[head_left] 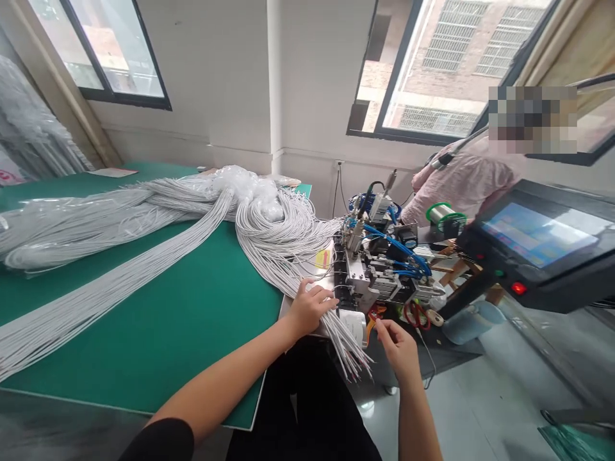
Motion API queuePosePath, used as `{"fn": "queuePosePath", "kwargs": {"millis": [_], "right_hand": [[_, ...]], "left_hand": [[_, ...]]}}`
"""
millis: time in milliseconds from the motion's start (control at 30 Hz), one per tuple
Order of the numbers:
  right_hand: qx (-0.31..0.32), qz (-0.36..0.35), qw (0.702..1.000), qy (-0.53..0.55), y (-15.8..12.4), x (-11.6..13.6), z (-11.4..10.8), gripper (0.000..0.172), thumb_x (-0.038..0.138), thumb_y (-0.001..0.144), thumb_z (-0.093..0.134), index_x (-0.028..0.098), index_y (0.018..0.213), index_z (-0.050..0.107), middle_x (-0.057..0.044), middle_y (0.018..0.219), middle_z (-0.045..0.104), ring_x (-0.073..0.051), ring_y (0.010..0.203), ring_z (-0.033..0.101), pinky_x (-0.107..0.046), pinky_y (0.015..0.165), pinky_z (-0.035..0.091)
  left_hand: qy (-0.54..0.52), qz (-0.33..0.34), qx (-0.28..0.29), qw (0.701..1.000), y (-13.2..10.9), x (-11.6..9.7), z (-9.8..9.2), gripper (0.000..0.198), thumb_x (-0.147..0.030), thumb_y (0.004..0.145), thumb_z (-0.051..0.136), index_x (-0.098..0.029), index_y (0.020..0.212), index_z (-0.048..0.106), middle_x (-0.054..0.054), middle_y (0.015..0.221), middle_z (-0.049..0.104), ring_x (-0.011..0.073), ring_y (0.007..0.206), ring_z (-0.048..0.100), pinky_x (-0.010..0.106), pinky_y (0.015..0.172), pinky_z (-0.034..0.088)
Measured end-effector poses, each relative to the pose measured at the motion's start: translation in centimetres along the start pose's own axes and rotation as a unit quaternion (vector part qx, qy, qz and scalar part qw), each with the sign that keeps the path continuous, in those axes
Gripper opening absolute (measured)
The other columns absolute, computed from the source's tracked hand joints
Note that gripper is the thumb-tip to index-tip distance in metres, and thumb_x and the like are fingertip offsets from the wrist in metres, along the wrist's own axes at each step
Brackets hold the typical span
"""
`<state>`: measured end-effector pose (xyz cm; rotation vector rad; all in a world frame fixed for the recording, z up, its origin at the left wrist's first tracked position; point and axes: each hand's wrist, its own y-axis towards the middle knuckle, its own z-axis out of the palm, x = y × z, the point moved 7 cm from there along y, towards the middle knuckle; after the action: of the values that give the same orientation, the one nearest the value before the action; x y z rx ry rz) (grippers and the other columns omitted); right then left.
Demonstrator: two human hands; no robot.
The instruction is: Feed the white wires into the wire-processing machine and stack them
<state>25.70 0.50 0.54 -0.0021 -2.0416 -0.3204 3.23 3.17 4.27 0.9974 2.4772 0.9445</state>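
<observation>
A big bundle of thin grey-white cables [269, 237] fans across the green table [182, 320] toward a small machine [375, 269] with blue hoses. My left hand [310, 306] rests on the cable ends beside the machine, fingers curled over them. The stripped cable tips [353, 358] hang off the table edge. My right hand [396, 342] is just right of those tips, below the machine, with its fingers pinched together; whether they hold a cable end is too small to tell.
Another person in a pink shirt [461, 182] sits behind the machine. A touch screen panel [538, 237] with a red button stands at the right. A spool of wire [444, 214] sits behind the machine. More cable bundles in plastic [72, 224] lie at the left.
</observation>
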Motion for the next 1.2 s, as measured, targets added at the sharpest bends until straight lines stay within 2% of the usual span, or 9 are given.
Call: {"fn": "queuePosePath", "kwargs": {"millis": [133,233,333,433,633,800,900,1033,1200], "right_hand": [[0.084,-0.094,0.992,0.028,-1.1,3.9,1.2,0.032,0.046,0.084,0.059,0.017,0.090,0.071,-0.006,0.078,0.067,-0.018,0.064,0.058,-0.027,0.059,0.046],[0.170,-0.188,0.967,0.037,-2.0,6.8,2.7,0.032,0.037,0.089,0.054,0.022,0.115,0.067,-0.008,0.095,0.068,-0.020,0.082,0.063,-0.029,0.072,0.050],[0.204,-0.231,0.950,0.058,-2.4,8.1,4.1,0.028,0.032,0.093,0.050,0.024,0.113,0.068,-0.010,0.105,0.068,-0.022,0.096,0.062,-0.032,0.085,0.049],[0.174,-0.227,0.955,0.077,-2.0,7.9,4.6,0.024,0.030,0.093,0.051,0.023,0.105,0.070,-0.009,0.101,0.069,-0.022,0.093,0.064,-0.032,0.083,0.050],[0.118,-0.228,0.963,0.088,-1.1,7.6,3.8,0.020,0.029,0.091,0.056,0.023,0.103,0.071,-0.008,0.094,0.071,-0.021,0.085,0.066,-0.030,0.077,0.051],[0.124,-0.210,0.966,0.084,-0.8,7.5,3.4,0.023,0.030,0.091,0.054,0.023,0.105,0.072,-0.008,0.092,0.070,-0.020,0.084,0.065,-0.031,0.077,0.050],[0.106,-0.173,0.973,0.107,-0.4,6.6,3.1,0.023,0.033,0.090,0.056,0.023,0.103,0.072,-0.007,0.086,0.070,-0.019,0.080,0.064,-0.030,0.071,0.050],[-0.003,-0.068,0.982,0.175,0.4,4.2,1.7,0.024,0.040,0.085,0.063,0.019,0.092,0.073,-0.008,0.091,0.071,-0.019,0.074,0.065,-0.027,0.061,0.049],[-0.112,0.005,0.971,0.213,0.5,2.5,0.7,0.029,0.043,0.075,0.071,0.016,0.087,0.074,-0.008,0.092,0.072,-0.020,0.077,0.065,-0.029,0.068,0.052]], "left_hand": [[-0.017,-0.013,-0.033,0.999,-0.1,0.0,-1.2,0.028,-0.017,0.092,0.046,-0.025,0.111,0.065,0.002,0.095,0.069,0.0149,0.084,0.060,0.040,0.098,0.027],[-0.021,-0.011,-0.037,0.999,-0.1,-0.1,-1.7,0.030,-0.019,0.092,0.045,-0.023,0.117,0.062,0.004,0.096,0.069,0.0161,0.083,0.061,0.040,0.095,0.028],[-0.020,-0.005,-0.036,0.999,-0.2,-0.2,-1.7,0.033,-0.019,0.092,0.044,-0.023,0.120,0.060,0.004,0.094,0.070,0.0162,0.081,0.062,0.040,0.093,0.029],[-0.018,0.005,-0.034,0.999,-0.2,-0.3,-1.4,0.035,-0.016,0.090,0.045,-0.023,0.122,0.059,0.004,0.094,0.070,0.0156,0.081,0.062,0.039,0.092,0.030],[-0.018,0.058,-0.035,0.998,-0.3,-0.6,-0.9,0.043,-0.011,0.087,0.040,-0.024,0.125,0.056,0.003,0.097,0.068,0.0145,0.085,0.062,0.037,0.091,0.033],[-0.022,0.077,-0.046,0.996,-0.3,-1.1,-1.7,0.030,-0.015,0.090,0.043,-0.023,0.111,0.063,0.002,0.095,0.068,0.0131,0.085,0.062,0.033,0.093,0.035],[-0.031,0.084,-0.043,0.995,-0.1,-1.4,-2.1,0.022,-0.021,0.093,0.043,-0.021,0.102,0.064,0.001,0.084,0.067,0.0121,0.076,0.061,0.033,0.090,0.036],[-0.022,0.104,-0.038,0.994,-0.1,-1.8,-2.4,0.017,-0.026,0.095,0.047,-0.023,0.098,0.063,-0.005,0.062,0.060,0.0089,0.059,0.055,0.034,0.090,0.035],[-0.028,0.125,-0.052,0.990,-0.3,-1.9,-2.5,0.014,-0.028,0.095,0.050,-0.023,0.103,0.061,-0.008,0.060,0.061,0.0069,0.053,0.052,0.036,0.093,0.033]]}}
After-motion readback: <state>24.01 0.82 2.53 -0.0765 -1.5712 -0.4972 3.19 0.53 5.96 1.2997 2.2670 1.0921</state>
